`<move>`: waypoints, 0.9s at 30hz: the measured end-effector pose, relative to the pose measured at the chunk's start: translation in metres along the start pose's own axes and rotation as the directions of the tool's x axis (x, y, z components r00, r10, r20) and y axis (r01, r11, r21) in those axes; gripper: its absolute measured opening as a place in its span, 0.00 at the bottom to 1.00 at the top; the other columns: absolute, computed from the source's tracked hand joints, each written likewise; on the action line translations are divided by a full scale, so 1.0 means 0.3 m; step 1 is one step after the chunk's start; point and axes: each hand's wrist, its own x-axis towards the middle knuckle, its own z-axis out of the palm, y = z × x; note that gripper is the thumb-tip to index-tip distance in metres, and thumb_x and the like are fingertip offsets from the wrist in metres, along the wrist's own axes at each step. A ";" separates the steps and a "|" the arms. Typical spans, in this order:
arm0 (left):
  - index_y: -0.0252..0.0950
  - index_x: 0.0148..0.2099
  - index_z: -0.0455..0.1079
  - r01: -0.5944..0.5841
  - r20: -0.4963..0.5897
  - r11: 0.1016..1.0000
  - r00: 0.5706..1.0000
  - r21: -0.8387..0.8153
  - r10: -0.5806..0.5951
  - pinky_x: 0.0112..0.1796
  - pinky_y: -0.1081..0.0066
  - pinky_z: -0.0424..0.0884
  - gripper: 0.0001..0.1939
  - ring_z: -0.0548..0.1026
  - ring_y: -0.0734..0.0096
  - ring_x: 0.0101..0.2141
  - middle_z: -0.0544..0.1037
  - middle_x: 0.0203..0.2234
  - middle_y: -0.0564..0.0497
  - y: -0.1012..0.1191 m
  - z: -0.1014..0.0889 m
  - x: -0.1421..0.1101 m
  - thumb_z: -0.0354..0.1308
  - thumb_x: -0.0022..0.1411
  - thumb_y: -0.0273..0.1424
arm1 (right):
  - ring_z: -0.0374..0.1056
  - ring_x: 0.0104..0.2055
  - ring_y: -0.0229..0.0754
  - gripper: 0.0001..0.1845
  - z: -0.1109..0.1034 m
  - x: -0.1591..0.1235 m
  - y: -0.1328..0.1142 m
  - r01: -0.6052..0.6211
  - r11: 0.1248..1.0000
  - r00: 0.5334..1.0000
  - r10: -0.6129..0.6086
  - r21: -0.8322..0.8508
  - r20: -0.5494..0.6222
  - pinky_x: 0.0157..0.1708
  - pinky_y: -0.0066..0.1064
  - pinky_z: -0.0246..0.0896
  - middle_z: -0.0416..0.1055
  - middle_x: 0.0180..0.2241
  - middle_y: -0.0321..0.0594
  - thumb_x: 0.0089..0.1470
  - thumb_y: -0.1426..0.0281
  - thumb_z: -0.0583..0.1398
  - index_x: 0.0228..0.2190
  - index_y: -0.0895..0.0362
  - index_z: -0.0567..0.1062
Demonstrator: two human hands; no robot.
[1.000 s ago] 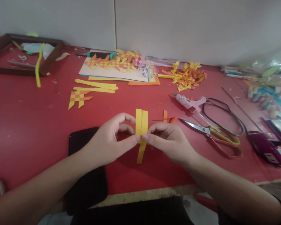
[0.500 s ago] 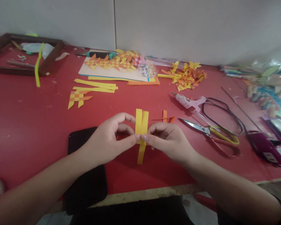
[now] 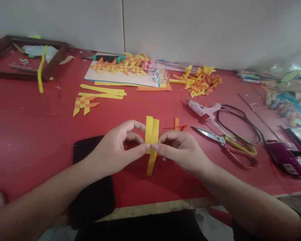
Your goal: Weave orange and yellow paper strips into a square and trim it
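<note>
Yellow paper strips (image 3: 152, 132) are pinched between my two hands above the red table. Two strip ends point away from me side by side, and one hangs toward me; a bit of orange shows behind them. My left hand (image 3: 124, 145) grips the left edge with thumb and fingers. From the other side, my right hand (image 3: 180, 147) pinches the right edge, its thumb tip close to the left one. Fingers behind the paper are partly hidden. A woven yellow and orange paper fish (image 3: 84, 104) lies farther off, by loose yellow strips (image 3: 102, 91).
On the right are scissors (image 3: 219, 138), a pink glue gun (image 3: 204, 109) with its cord, and a purple object (image 3: 288, 157). A black phone-like slab (image 3: 92, 197) lies under my left forearm. Paper scraps (image 3: 203, 82), woven fish (image 3: 120, 68) and a wooden frame (image 3: 54, 63) stand at the back.
Almost nothing differs. Both hands keep their pinch on the yellow paper strips, which have shifted only very slightly.
</note>
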 end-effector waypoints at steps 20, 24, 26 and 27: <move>0.42 0.49 0.62 -0.023 0.030 0.999 0.999 0.022 0.023 0.30 0.75 0.65 0.20 0.74 0.74 0.29 0.76 0.26 0.58 0.005 0.002 0.002 0.64 0.60 0.41 | 0.55 0.19 0.29 0.20 -0.001 0.001 0.001 0.051 0.998 0.998 -0.052 0.023 0.019 0.19 0.25 0.47 0.63 0.17 0.30 0.44 0.57 0.70 0.21 0.59 0.72; 0.42 0.50 0.62 -0.036 0.036 0.999 0.999 -0.026 0.037 0.33 0.74 0.67 0.20 0.75 0.73 0.31 0.77 0.29 0.57 0.007 0.004 0.001 0.65 0.60 0.40 | 0.55 0.20 0.30 0.19 0.000 0.001 0.002 0.020 0.999 1.000 -0.021 0.043 0.005 0.20 0.25 0.48 0.64 0.18 0.30 0.42 0.59 0.72 0.21 0.59 0.72; 0.42 0.50 0.62 -0.038 0.032 0.999 0.999 -0.036 0.040 0.33 0.74 0.67 0.20 0.75 0.74 0.31 0.76 0.29 0.58 0.007 0.005 0.002 0.64 0.60 0.38 | 0.56 0.20 0.30 0.19 0.000 0.000 0.002 0.022 0.999 1.000 -0.023 0.049 0.014 0.20 0.26 0.48 0.64 0.18 0.31 0.43 0.57 0.71 0.21 0.59 0.72; 0.42 0.50 0.62 -0.038 0.031 0.998 0.999 -0.039 0.040 0.33 0.75 0.67 0.19 0.75 0.74 0.30 0.76 0.28 0.58 0.007 0.006 0.003 0.64 0.60 0.38 | 0.57 0.20 0.30 0.20 0.000 0.000 0.002 0.027 0.998 0.999 -0.028 0.049 0.020 0.20 0.26 0.49 0.64 0.18 0.31 0.44 0.57 0.70 0.22 0.59 0.72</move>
